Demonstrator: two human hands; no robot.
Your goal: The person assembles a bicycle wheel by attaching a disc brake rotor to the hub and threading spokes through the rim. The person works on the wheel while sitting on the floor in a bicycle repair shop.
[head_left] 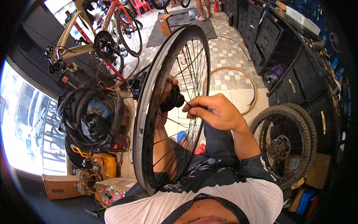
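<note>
A spoked bicycle wheel [141, 149] stands upright and tilted before my chest, its rim dark with a pale worn side. My left hand [166, 92] reaches in behind the spokes, fingers curled around the black hub [172, 98], partly hidden by rim and spokes. From the right, my right hand [214, 109] pinches a thin dark spoke [187, 103] between thumb and forefinger, close to the hub's end. Where that spoke's far end sits cannot be made out.
Coiled tyres [69, 108] and a yellow compressor [105, 170] stand at left. Two knobby-tyred wheels [283, 145] lean at right by black drawers [317, 89]. A tan-walled tyre [254, 87] lies on the floor. Bikes [112, 30] stand far left; another person's legs [203, 9] show far ahead.
</note>
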